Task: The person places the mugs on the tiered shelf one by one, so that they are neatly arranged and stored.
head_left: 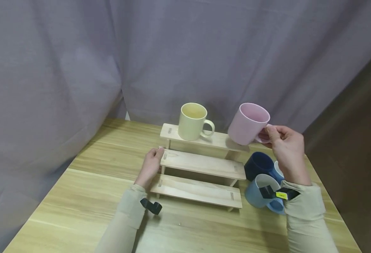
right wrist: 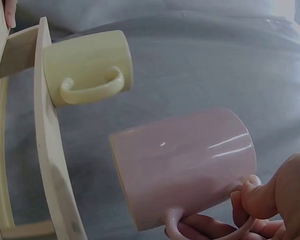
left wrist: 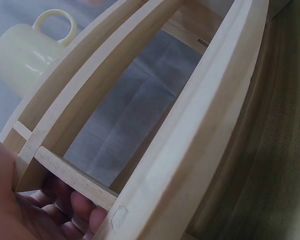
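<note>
A pink mug (head_left: pixel 248 124) is held by its handle in my right hand (head_left: pixel 288 149), tilted, near the right end of the top step. In the right wrist view, a gap shows between the pink mug (right wrist: pixel 185 165) and the shelf board (right wrist: pixel 55 150). On the top step's left part stands a yellow mug (head_left: pixel 191 123), its handle pointing right. The three-step wooden rack (head_left: pixel 201 163) sits on the table. My left hand (head_left: pixel 152 165) grips the rack's left end at the middle step; the left wrist view shows its fingers (left wrist: pixel 80 205) curled under a side piece.
To the right of the rack, below my right hand, are a dark blue mug (head_left: pixel 258 167), a light blue mug (head_left: pixel 258 191) and other partly hidden mugs. A grey curtain (head_left: pixel 185 52) hangs behind the wooden table (head_left: pixel 103 172).
</note>
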`<act>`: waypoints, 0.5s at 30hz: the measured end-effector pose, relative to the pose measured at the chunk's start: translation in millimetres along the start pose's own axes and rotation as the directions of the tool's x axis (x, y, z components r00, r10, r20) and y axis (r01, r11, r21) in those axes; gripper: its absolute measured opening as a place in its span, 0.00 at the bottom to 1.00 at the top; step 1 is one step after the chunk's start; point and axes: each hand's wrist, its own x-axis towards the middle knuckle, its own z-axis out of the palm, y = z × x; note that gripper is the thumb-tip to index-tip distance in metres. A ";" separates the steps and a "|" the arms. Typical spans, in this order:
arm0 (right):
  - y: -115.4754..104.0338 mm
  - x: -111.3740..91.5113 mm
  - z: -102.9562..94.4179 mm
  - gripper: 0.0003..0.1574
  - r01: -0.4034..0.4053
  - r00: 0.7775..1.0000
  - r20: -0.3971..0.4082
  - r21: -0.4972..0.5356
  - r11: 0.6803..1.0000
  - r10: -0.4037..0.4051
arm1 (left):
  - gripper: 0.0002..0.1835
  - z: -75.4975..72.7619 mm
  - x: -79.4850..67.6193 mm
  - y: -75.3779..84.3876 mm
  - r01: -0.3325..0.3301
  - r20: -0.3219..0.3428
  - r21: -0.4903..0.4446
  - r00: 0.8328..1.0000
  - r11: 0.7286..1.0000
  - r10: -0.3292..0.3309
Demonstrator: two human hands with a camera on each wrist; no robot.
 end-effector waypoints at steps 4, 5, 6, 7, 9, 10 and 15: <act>-1.0 7.0 13.5 0.34 -0.018 1.000 0.020 -0.018 1.000 0.018 | 0.19 0.2 -1.5 1.7 -0.002 -0.002 -0.007 1.000 1.000 0.002; -0.9 8.7 16.7 0.34 -0.014 1.000 0.022 -0.014 1.000 0.014 | 0.19 0.2 -2.0 2.2 -0.004 -0.004 -0.006 1.000 1.000 0.004; -0.6 10.5 19.8 0.33 -0.009 1.000 0.022 -0.009 1.000 0.009 | 0.19 0.3 -2.2 2.7 -0.006 -0.007 -0.006 1.000 1.000 0.006; 0.0 12.1 22.9 0.33 -0.004 1.000 0.026 0.002 1.000 0.004 | 0.18 0.4 -2.4 3.0 -0.006 -0.010 -0.006 1.000 1.000 0.006; 1.2 15.1 28.7 0.30 0.010 1.000 0.024 0.032 0.999 -0.010 | 0.19 0.9 -1.8 2.6 -0.006 -0.014 0.001 1.000 1.000 0.006; 2.0 16.4 31.4 0.30 0.014 1.000 0.025 0.049 0.999 -0.015 | 0.19 1.1 -1.6 2.5 -0.005 -0.017 0.002 1.000 1.000 0.005; 5.0 19.3 42.4 0.28 0.019 0.999 0.026 0.085 0.996 -0.022 | 0.19 2.1 -0.5 1.6 0.000 -0.020 0.006 1.000 1.000 0.000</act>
